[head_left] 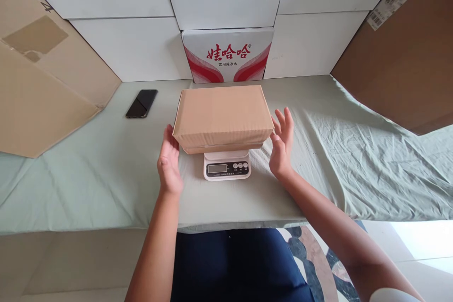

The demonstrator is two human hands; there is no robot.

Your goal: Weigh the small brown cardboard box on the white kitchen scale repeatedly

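A closed brown cardboard box (pixel 222 113) rests on a white digital kitchen scale (pixel 227 168), hiding the scale's weighing plate. The scale's display and several buttons face me, and no digits can be made out. My left hand (pixel 170 163) is beside the box's left side, fingers extended along it; whether it touches is hard to tell. On the other side, my right hand (pixel 282 141) is at the box's right front corner with fingers spread and the palm turned inward. Neither hand is wrapped round the box.
A black phone (pixel 142 103) lies on the green tablecloth (pixel 88 184) to the left. Behind the scale stands a white and red carton (pixel 228 55) against white panels. Large cardboard sheets flank the table, one left (pixel 46 85) and one right (pixel 399 56).
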